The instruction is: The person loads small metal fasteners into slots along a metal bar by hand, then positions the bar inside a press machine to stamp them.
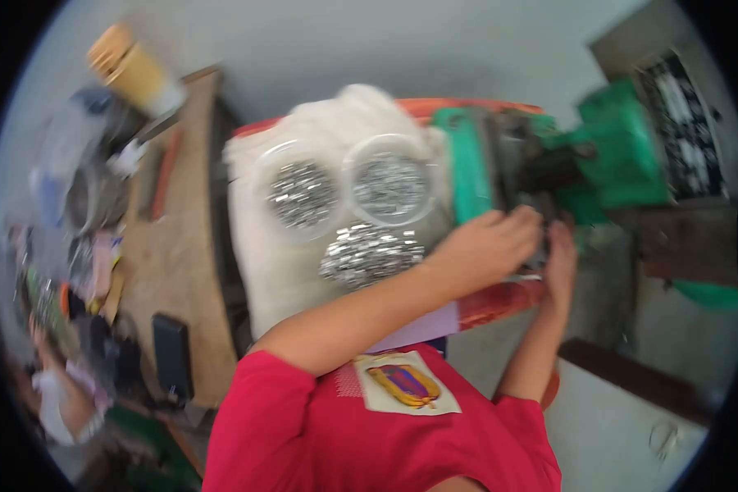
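At the green machine [627, 152], right of the metal pieces [373, 256] heaped on pale cloth [275, 266], we should steady our left hand [502, 239] and right hand [559, 252], fingertips clear of its dark head [553, 169], though blur means we cannot tell whether either pinches anything.
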A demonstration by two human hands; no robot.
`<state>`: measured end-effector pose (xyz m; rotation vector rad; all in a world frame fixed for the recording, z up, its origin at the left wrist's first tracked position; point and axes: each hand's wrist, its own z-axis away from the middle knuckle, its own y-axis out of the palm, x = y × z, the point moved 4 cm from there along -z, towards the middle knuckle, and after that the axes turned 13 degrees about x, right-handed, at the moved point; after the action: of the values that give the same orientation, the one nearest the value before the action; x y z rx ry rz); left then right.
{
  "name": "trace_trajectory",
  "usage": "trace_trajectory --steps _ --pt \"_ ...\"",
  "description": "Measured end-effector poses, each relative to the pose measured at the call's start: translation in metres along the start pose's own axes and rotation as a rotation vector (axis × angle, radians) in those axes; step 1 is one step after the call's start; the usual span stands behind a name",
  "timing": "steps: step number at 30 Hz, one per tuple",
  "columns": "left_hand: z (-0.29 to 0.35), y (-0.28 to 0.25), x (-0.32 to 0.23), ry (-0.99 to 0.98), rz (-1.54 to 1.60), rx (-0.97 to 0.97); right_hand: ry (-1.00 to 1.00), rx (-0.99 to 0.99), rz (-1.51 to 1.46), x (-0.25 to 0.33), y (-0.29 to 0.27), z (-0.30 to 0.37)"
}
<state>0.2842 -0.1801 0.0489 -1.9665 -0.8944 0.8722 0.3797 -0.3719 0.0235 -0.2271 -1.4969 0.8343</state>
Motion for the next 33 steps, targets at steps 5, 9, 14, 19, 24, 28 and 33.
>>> trace_trajectory --steps 5,9,14,19,24,28,33 --pt "0.007 -0.011 0.010 -0.055 0.319 0.077 -0.209 -0.051 0.029 0.014 0.018 -0.008" --pt "0.018 -0.006 0.010 -0.230 0.570 0.007 -0.350 -0.335 -0.016 0.021 0.007 0.009" --pt "0.013 0.004 0.013 -0.349 0.670 0.027 -0.577 -0.951 -0.031 0.013 -0.066 0.032" --pt "0.015 0.015 0.014 -0.363 0.718 -0.006 -0.599 -1.299 -0.076 0.049 -0.158 0.032" --pt "0.006 0.016 0.014 -0.367 0.719 -0.012 -0.703 -1.118 -0.056 -0.011 -0.292 0.027" --pt "0.006 0.020 0.019 -0.397 0.672 -0.033 -0.749 -1.118 0.346 0.029 -0.293 0.035" --pt "0.003 0.012 0.029 -0.443 0.661 -0.059 -0.494 -0.850 0.213 0.069 -0.390 0.049"
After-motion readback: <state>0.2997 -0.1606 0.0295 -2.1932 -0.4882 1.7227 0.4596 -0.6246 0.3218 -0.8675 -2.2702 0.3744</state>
